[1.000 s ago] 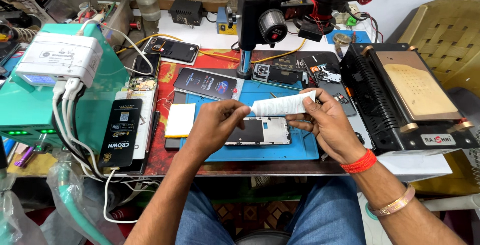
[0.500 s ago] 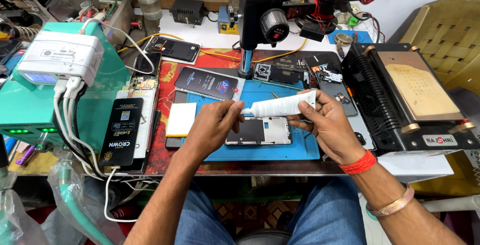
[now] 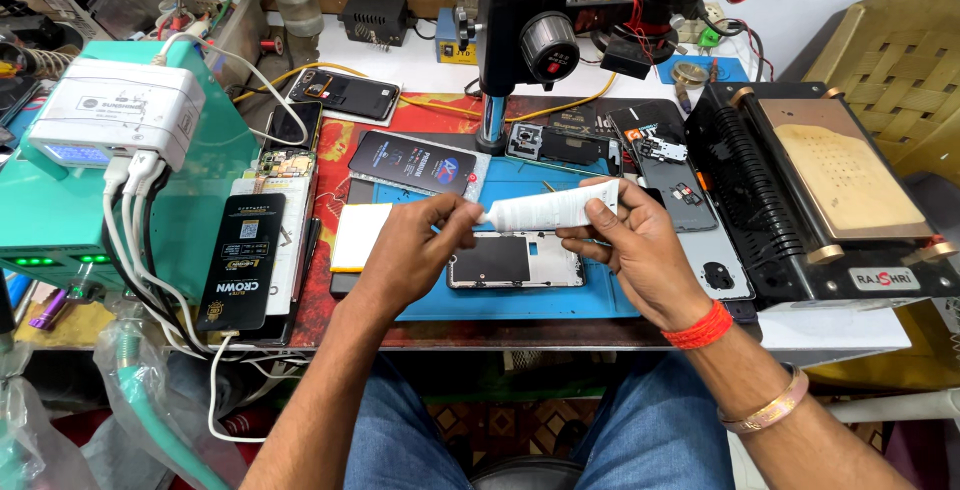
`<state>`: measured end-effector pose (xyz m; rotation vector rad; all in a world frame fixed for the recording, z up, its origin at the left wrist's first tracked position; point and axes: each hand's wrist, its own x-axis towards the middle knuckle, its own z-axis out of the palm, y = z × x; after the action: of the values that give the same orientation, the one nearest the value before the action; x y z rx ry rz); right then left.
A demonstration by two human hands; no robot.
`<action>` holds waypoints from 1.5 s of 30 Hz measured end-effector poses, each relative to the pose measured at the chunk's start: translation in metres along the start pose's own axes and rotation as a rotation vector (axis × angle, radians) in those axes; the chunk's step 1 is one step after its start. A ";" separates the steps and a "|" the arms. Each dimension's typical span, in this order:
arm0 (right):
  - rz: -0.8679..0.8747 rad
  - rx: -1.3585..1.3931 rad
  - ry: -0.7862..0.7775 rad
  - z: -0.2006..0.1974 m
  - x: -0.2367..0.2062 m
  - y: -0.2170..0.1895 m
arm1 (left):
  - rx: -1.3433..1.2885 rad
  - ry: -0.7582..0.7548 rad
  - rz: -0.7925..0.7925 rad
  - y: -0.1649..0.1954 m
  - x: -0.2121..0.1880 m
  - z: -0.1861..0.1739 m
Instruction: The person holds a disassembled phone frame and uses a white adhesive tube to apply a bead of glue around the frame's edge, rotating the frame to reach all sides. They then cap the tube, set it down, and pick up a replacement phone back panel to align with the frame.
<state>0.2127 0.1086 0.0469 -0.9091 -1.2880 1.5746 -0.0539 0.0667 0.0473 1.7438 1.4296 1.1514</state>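
Nearest, the person's knees in blue jeans (image 3: 400, 430) showed below the bench edge, with both forearms reaching up over it. Just above, the left hand (image 3: 415, 250) was curled, its fingertips pinched shut on the cap end of a white tube (image 3: 550, 207). The right hand (image 3: 640, 250), with a red thread at the wrist and a metal bangle (image 3: 770, 405) further down the forearm, was closed around the tube's body, thumb on top and fingers beneath. The tube lay roughly level, held between both hands in the air above the blue work mat (image 3: 520, 300). Directly under the tube, an opened phone frame (image 3: 515, 260) lay flat on the mat, between the two hands. Just left of the mat sat a pale yellow pad (image 3: 358, 235), and further left a long black box (image 3: 240, 260) rested beside a green machine (image 3: 60, 230) carrying a white multi-port charger (image 3: 120, 110) with white cables hanging from it. Beyond the hands, a dark phone screen panel (image 3: 415, 162) lay tilted on the red mat, and a phone back with exposed parts (image 3: 560, 142) lay at the foot of the black microscope stand (image 3: 520, 40). To the right stood a black heating machine (image 3: 820, 190) with a tan plate on top, and behind it a tan plastic chair (image 3: 900, 70). Farthest back, another opened phone (image 3: 345, 93) lay on the white bench top.
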 end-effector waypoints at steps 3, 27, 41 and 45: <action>-0.014 0.044 -0.016 0.001 0.003 0.008 | 0.027 -0.044 0.052 -0.007 0.000 -0.002; -0.161 -0.071 0.127 0.010 0.021 0.069 | 0.461 0.394 0.218 -0.074 -0.013 0.006; -0.312 -0.327 0.157 0.032 0.021 0.083 | 0.490 0.395 0.147 -0.079 -0.015 0.014; -0.318 -0.328 0.143 0.032 0.021 0.083 | 0.499 0.384 0.144 -0.079 -0.014 0.014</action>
<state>0.1613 0.1113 -0.0281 -0.9418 -1.5283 1.0534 -0.0770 0.0728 -0.0309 2.0624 1.9824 1.3409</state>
